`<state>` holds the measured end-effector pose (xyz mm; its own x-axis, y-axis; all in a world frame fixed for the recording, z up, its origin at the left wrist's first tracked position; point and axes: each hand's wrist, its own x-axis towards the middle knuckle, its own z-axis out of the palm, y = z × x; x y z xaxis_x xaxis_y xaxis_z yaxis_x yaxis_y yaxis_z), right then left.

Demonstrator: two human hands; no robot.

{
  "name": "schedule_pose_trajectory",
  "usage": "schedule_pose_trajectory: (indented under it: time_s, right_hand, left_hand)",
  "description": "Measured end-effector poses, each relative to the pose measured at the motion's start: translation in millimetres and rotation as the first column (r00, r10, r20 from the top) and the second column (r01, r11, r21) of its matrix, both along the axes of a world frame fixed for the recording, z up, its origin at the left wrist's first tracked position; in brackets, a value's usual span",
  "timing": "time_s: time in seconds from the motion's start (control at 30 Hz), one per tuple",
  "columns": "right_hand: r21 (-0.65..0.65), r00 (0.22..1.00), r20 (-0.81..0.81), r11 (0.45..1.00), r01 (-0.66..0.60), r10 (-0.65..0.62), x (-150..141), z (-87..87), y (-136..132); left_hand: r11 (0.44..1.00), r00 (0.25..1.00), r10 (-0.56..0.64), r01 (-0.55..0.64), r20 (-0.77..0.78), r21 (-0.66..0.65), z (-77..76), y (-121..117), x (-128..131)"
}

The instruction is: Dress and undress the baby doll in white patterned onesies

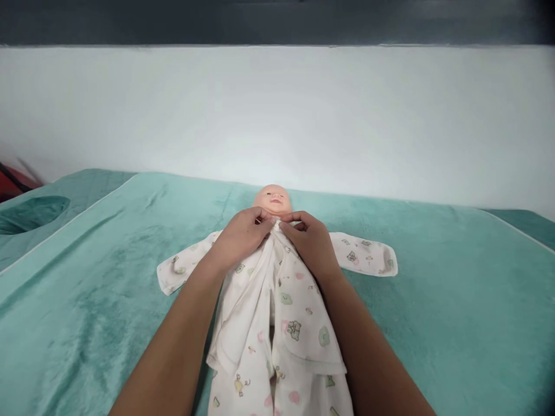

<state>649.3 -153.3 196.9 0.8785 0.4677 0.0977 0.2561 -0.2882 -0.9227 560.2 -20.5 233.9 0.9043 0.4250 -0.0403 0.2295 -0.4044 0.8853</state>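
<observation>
A baby doll (273, 199) lies on its back, dressed in a white baby jacket (310, 323) printed with small bears and green and pink shapes. Matching printed trousers (295, 398) cover its legs. Just below the doll's chin, my left hand (246, 232) pinches one side of the jacket's neckline. My right hand (310, 237) pinches the other side, and the fingertips of both hands nearly meet at the collar. Below the collar the two front panels hang loose and part toward the hem. Both sleeves lie stretched out sideways, and any fastener between my fingers is too small to make out.
Under the doll spreads a teal plush cover (455, 312) with some wrinkles on the left. A white wall (277, 115) rises behind it, with a dark band on top. At the far left sits a red object (13, 184), partly cut off.
</observation>
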Motion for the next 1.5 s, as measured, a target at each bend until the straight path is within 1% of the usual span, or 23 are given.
schedule_pose_trajectory:
  time_s: [0.07,0.17,0.27,0.33,0.43,0.5,0.57,0.63,0.7,0.77,0.83,0.87,0.93,0.97,1.03,1.1,1.23,1.4,1.5]
  right_hand:
    - [0.003,1.0,0.006,1.0,0.0,0.0,0,-0.5,0]
    - [0.005,1.0,0.007,1.0,0.005,-0.005,0,-1.6,1]
    - [0.008,1.0,-0.005,1.0,0.006,-0.006,-1,0.4,1]
    - [0.005,1.0,0.003,1.0,-0.016,0.016,-2,5.7,-1]
    - [-0.034,0.995,0.072,0.998,-0.059,0.062,-8,19.8,-8]
    - [-0.113,0.985,0.136,0.989,-0.095,0.11,-16,30.2,-15]
    - [-0.232,0.963,0.17,0.958,-0.166,0.208,-24,38.5,-21]
    - [-0.342,0.94,0.173,0.913,-0.224,0.295,-32,43.7,-26]
    - [-0.407,0.924,0.178,0.88,-0.245,0.34,-35,46.1,-29]
    - [-0.43,0.912,0.163,0.859,-0.277,0.376,-32,46.2,-30]
    - [-0.384,0.897,0.087,0.846,-0.371,0.433,-24,44.1,-31]
    - [-0.328,0.887,0.019,0.841,-0.43,0.461,-19,42.2,-31]
    - [-0.156,0.851,-0.136,0.837,-0.525,0.508,-10,36.8,-32]
    - [-0.062,0.829,-0.2,0.837,-0.543,0.523,-6,33.6,-31]
    - [0.085,0.806,-0.264,0.845,-0.528,0.53,0,27.0,-30]
    - [0.166,0.808,-0.275,0.853,-0.494,0.521,1,21.5,-28]
    - [0.22,0.797,-0.294,0.849,-0.48,0.527,0,16.3,-25]
    - [0.249,0.78,-0.284,0.829,-0.501,0.557,0,14.2,-23]
    - [0.292,0.773,-0.301,0.826,-0.482,0.558,2,11.6,-23]
  left_hand:
    - [0.999,1.0,0.027,-0.028,0.015,0.044,-1.4,0,2]
    - [0.995,0.997,0.055,-0.058,0.047,0.076,-3.9,0,5]
    - [0.989,0.995,0.065,-0.075,0.077,0.128,-5.8,2,6]
    - [0.993,0.996,0.048,-0.056,0.077,0.108,-5.3,5,3]
    - [0.998,0.998,-0.042,0.044,0.044,-0.044,-1.3,12,-7]
    - [0.985,0.991,-0.133,0.133,0.01,-0.11,2.6,17,-14]
    - [0.968,0.973,-0.229,0.226,-0.017,-0.107,6.0,21,-20]
    - [0.946,0.948,-0.316,0.314,-0.02,-0.079,8.0,23,-24]
    - [0.927,0.928,-0.373,0.372,-0.01,-0.049,8.6,24,-25]
    - [0.923,0.923,-0.386,0.385,-0.006,-0.023,8.4,22,-25]
    - [0.928,0.928,-0.373,0.373,-0.003,-0.003,8.0,19,-24]
    - [0.931,0.931,-0.365,0.365,-0.001,0.002,7.9,17,-23]
    - [0.934,0.934,-0.357,0.357,0.006,-0.005,7.4,13,-22]
    - [0.936,0.936,-0.352,0.352,0.014,-0.01,7.1,11,-22]
    - [0.942,0.942,-0.335,0.336,0.022,-0.016,6.7,8,-21]
    - [0.95,0.951,-0.309,0.31,0.02,-0.03,6.9,7,-22]
    - [0.948,0.958,-0.283,0.286,0.045,-0.14,8.8,7,-25]
    - [0.904,0.954,-0.266,0.296,0.135,-0.308,5.4,5,-28]
    - [0.884,0.949,-0.264,0.31,0.173,-0.351,1.5,4,-29]
